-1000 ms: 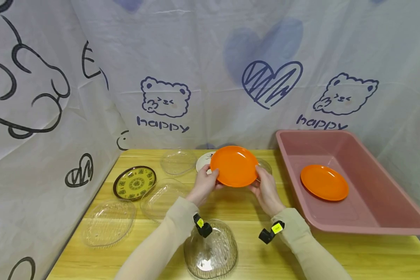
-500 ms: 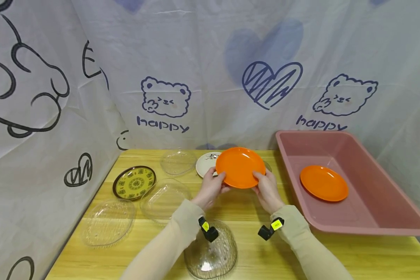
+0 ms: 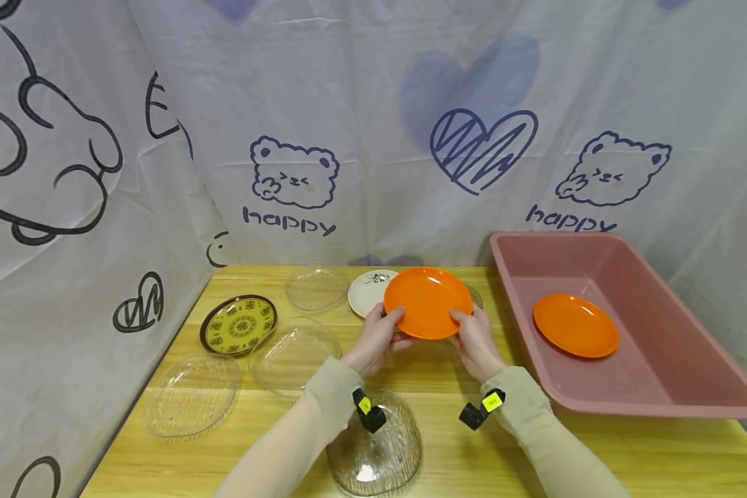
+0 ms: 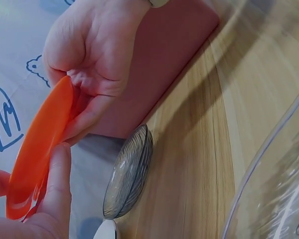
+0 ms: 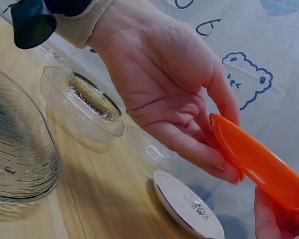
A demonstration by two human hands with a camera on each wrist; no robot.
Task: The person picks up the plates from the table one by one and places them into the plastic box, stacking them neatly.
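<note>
Both hands hold an orange plate [image 3: 428,303] up over the far middle of the table. My left hand [image 3: 375,340] pinches its left edge, thumb on the upper face and fingers underneath. My right hand [image 3: 476,339] grips the right edge the same way. In the left wrist view the plate [image 4: 40,149] appears nearly edge-on, fingers under it. The right wrist view shows the left hand [image 5: 162,84] with its fingers beneath the plate [image 5: 264,167]. A white plate [image 3: 366,294] with a dark floral motif lies behind, partly hidden. A second orange plate [image 3: 576,326] lies in the pink bin [image 3: 653,377].
Left on the table sits a yellow patterned plate [image 3: 239,325] with a dark rim. Clear dishes [image 3: 193,398] stand around it. A larger clear ribbed dish [image 3: 375,453] is near the front, partly under the left forearm. A grey ribbed dish [image 4: 129,172] lies behind the held plate.
The held orange plate has shifted slightly right, then dipped a little. The right thumb has moved in onto its face. More of the white plate shows now.
</note>
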